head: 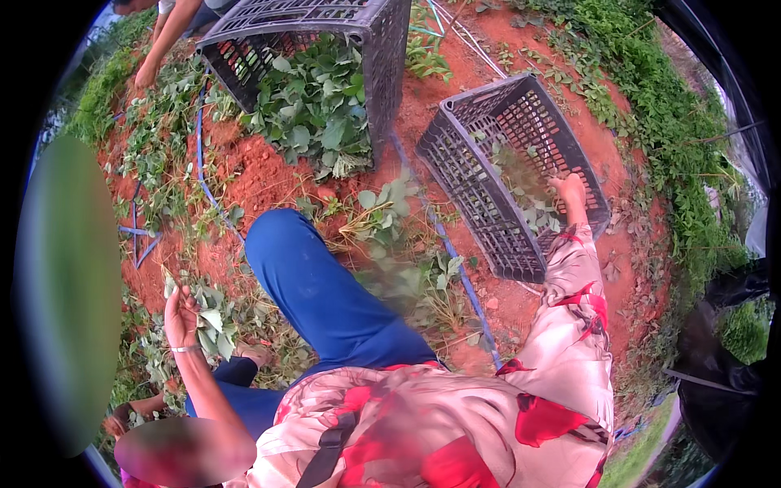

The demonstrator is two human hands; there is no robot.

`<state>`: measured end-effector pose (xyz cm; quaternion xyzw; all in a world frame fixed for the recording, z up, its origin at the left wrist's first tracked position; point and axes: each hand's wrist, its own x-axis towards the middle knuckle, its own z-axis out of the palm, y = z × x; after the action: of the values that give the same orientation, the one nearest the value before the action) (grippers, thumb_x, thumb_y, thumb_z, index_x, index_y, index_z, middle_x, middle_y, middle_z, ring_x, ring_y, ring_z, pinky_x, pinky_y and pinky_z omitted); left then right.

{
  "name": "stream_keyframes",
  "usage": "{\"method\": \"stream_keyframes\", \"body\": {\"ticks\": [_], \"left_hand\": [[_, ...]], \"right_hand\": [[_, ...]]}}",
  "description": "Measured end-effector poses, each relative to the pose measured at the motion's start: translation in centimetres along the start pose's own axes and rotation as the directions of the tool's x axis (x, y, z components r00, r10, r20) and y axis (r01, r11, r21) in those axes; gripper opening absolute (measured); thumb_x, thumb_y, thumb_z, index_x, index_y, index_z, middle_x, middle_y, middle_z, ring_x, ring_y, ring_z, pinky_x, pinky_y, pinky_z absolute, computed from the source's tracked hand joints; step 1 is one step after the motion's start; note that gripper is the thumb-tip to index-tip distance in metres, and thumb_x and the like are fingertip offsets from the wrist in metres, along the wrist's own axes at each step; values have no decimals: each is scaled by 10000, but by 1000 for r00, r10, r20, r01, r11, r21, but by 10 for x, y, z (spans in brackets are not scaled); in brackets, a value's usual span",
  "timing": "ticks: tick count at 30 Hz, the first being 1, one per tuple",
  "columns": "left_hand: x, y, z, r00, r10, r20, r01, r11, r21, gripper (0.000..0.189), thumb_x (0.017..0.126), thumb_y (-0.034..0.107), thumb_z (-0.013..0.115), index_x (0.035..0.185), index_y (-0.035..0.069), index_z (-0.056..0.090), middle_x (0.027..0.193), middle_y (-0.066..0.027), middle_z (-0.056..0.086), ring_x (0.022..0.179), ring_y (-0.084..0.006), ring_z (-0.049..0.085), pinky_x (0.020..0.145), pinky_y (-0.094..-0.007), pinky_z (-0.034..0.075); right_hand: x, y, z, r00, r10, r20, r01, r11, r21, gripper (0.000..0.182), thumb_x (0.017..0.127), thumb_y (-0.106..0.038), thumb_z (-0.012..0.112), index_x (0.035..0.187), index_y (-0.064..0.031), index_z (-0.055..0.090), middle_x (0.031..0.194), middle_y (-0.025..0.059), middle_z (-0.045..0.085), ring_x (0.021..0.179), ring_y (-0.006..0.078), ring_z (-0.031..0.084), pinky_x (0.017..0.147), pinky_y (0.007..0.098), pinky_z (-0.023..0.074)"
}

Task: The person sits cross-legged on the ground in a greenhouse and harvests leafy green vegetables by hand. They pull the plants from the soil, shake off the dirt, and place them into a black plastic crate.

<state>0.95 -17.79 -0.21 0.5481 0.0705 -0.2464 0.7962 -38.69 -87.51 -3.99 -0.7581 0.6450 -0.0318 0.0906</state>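
My left hand (182, 317), with a band on its wrist, is closed around a small bunch of leafy seedlings (213, 320) at the lower left. My right hand (570, 186) reaches into a black plastic crate (531, 226) at the right; whether it holds anything is unclear. Some loose green plants (540, 216) lie in that crate, partly blurred. Another black plastic crate (387, 79), at the top centre, lies with its opening facing me and holds a thick heap of leafy plants (311, 110), some with pale roots showing.
Blue drip tape (457, 259) crosses the red soil (256, 171) between my knee and the right crate. Uprooted plants (378, 213) lie in front of me. A co-worker's hand (146, 74) is at the upper left; another person's hand (116, 424) is at the lower left.
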Motion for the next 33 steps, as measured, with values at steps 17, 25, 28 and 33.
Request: {"method": "stream_keyframes", "body": {"ticks": [17, 25, 28, 33], "left_hand": [[118, -7, 222, 772, 539, 336, -579, 381, 720, 274, 669, 98, 641, 931, 35, 591, 766, -104, 604, 687, -174, 585, 642, -293, 469], [102, 27, 116, 798, 441, 411, -586, 408, 700, 347, 695, 60, 643, 1029, 26, 554, 969, -80, 538, 854, -169, 564, 735, -278, 469], [81, 35, 11, 921, 367, 133, -326, 537, 778, 280, 704, 39, 637, 975, 10, 570, 917, -62, 547, 795, -143, 575, 692, -256, 489], [-15, 36, -156, 886, 309, -347, 74, 642, 763, 266, 725, 19, 612, 986, 1, 562, 843, -33, 595, 719, -86, 563, 663, -234, 465]], "right_hand": [[-290, -469, 62, 575, -818, 3, 145, 105, 984, 330, 853, -296, 519, 827, 32, 534, 686, 52, 566, 623, 118, 486, 558, 306, 397], [-215, -509, 28, 686, -718, 119, -97, 72, 993, 226, 900, -225, 434, 890, -7, 493, 765, 145, 627, 528, 185, 607, 408, 214, 442], [-121, -554, 36, 766, -634, 102, 7, 167, 986, 264, 891, -184, 421, 911, 77, 457, 741, 198, 609, 523, 233, 609, 403, 249, 463], [18, -649, 118, 919, -390, 53, 213, 607, 766, 311, 768, -264, 589, 783, 46, 598, 707, 140, 599, 674, 250, 599, 555, 360, 462]]}}
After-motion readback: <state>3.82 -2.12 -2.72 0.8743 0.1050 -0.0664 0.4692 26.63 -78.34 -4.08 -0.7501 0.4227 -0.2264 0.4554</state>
